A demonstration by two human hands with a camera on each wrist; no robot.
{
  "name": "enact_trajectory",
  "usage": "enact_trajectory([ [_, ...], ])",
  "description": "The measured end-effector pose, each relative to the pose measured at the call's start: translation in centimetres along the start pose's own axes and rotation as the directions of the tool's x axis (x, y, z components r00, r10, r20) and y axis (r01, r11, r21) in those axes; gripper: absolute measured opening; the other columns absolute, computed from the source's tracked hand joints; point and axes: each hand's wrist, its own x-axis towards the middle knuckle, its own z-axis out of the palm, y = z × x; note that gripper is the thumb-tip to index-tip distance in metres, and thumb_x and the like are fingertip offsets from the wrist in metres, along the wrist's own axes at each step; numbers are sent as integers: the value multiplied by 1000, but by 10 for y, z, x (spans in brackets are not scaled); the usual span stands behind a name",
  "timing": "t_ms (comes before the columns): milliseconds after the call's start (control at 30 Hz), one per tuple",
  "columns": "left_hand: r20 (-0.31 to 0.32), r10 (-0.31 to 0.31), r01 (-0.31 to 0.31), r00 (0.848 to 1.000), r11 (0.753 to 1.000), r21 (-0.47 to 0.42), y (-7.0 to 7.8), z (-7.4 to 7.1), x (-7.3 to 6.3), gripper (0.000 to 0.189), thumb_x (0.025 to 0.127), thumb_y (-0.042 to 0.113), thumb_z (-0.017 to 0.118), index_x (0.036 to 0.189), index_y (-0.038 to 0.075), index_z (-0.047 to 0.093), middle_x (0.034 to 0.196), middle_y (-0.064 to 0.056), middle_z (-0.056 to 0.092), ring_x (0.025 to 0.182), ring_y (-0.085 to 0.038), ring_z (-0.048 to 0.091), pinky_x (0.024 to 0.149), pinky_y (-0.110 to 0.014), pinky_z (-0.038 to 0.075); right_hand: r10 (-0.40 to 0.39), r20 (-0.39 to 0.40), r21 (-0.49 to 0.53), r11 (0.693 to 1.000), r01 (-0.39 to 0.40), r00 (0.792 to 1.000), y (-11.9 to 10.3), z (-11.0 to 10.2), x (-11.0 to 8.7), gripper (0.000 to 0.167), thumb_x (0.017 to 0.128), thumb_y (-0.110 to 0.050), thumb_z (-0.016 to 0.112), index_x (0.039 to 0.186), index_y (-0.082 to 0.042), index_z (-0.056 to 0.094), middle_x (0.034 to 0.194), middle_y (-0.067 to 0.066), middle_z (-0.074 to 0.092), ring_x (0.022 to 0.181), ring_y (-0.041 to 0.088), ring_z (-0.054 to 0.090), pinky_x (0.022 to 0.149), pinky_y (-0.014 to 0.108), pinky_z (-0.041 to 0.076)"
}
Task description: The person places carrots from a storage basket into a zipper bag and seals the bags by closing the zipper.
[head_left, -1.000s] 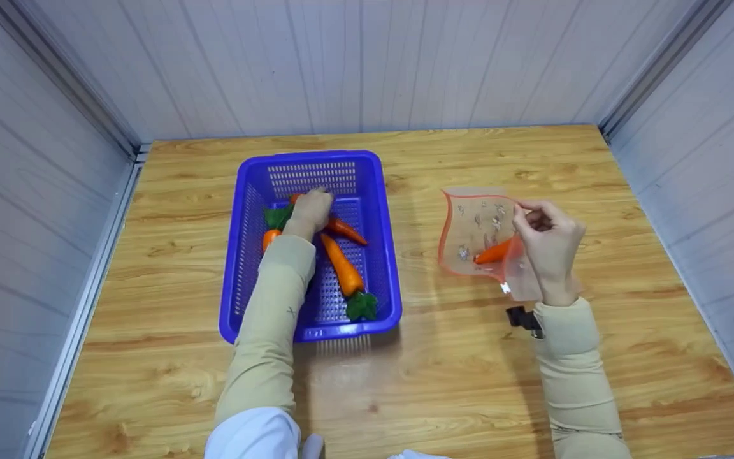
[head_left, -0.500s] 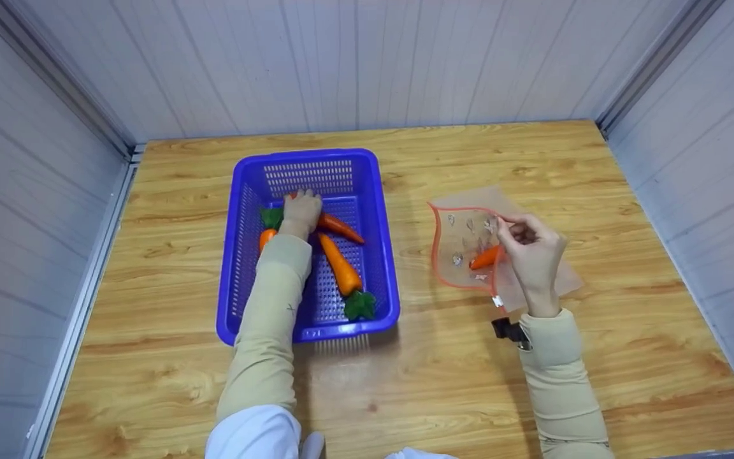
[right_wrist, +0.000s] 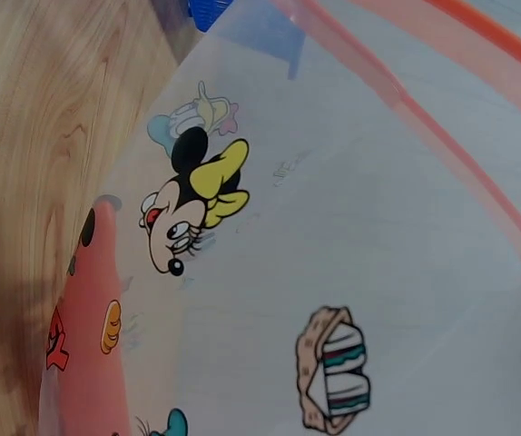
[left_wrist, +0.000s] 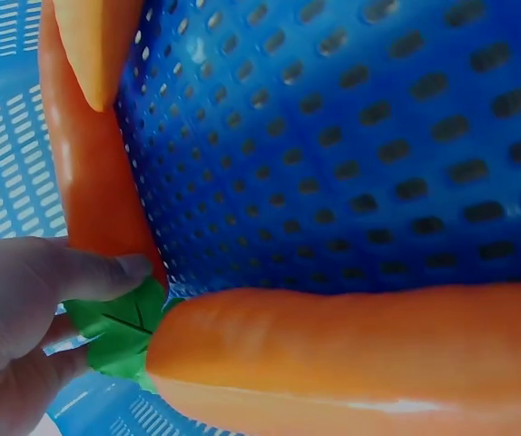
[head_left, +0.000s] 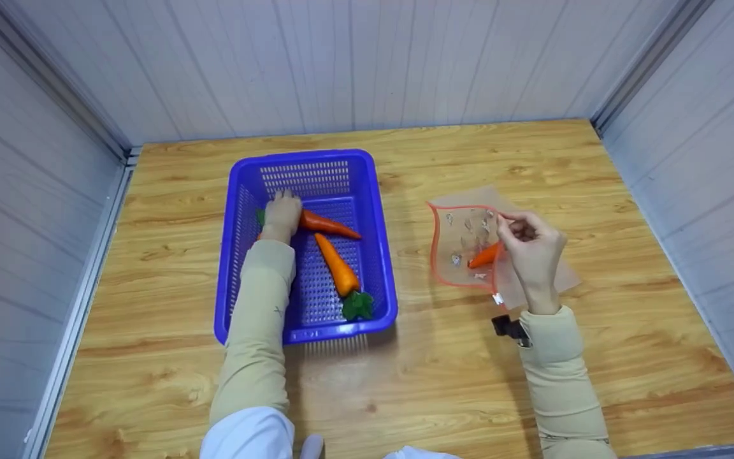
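Observation:
In the head view my left hand (head_left: 283,213) reaches into the blue basket (head_left: 376,255). The left wrist view has its thumb across the thick end of a red-orange carrot (left_wrist: 97,173), beside green leaves (left_wrist: 120,336), fingers behind. That carrot (head_left: 329,225) points right in the basket. A lighter carrot (head_left: 340,271) with a leafy top lies below it, and another carrot (left_wrist: 351,354) fills the left wrist view's foreground. My right hand (head_left: 532,255) pinches the orange edge of a clear, cartoon-printed zip bag (head_left: 462,223). One carrot (head_left: 485,256) shows inside the bag.
A wooden table (head_left: 367,389) bears the basket on the left and the bag on the right. Pale panel walls (head_left: 354,64) stand behind and at both sides. A white zip slider (head_left: 498,298) hangs at the bag's lower corner.
My left hand has shifted left inside the basket, uncovering more of the red-orange carrot. My right hand has drawn left and slightly down with the bag's edge, then stayed nearly still.

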Motion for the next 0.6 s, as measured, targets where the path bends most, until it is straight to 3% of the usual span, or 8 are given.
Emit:
enact_trajectory([
  [233, -18, -3, 2, 1000, 1000, -14, -9, -1, -5, 33, 81, -6, 50, 114, -7, 51, 110, -25, 51, 102, -40, 48, 80, -52, 42, 4, -6, -8, 1000, -4, 1000, -2, 2, 1, 8, 72, 6, 66, 74, -1, 69, 58, 8, 60, 47, 5, 51, 45, 11, 40],
  [433, -24, 44, -45, 999, 998, -38, -17, -8, -14, 36, 80, -8, 50, 115, -5, 51, 107, -27, 51, 98, -41, 51, 79, -51, 43, -2, 4, -2, 1000, 2, 1000, -2, 1, 0, 3, 73, 4, 66, 75, 3, 67, 57, 8, 60, 46, 5, 50, 43, 11, 39],
  [600, -42, 83, -84, 996, 996, -20, -20, -17, -19, 28, 78, -8, 53, 105, -5, 55, 103, -26, 53, 91, -40, 54, 76, -50, 44, 6, 2, 8, 1000, -6, 1000, -12, 0, 1, 6, 71, 10, 65, 75, 5, 66, 57, 12, 59, 45, 4, 49, 44, 11, 39],
])
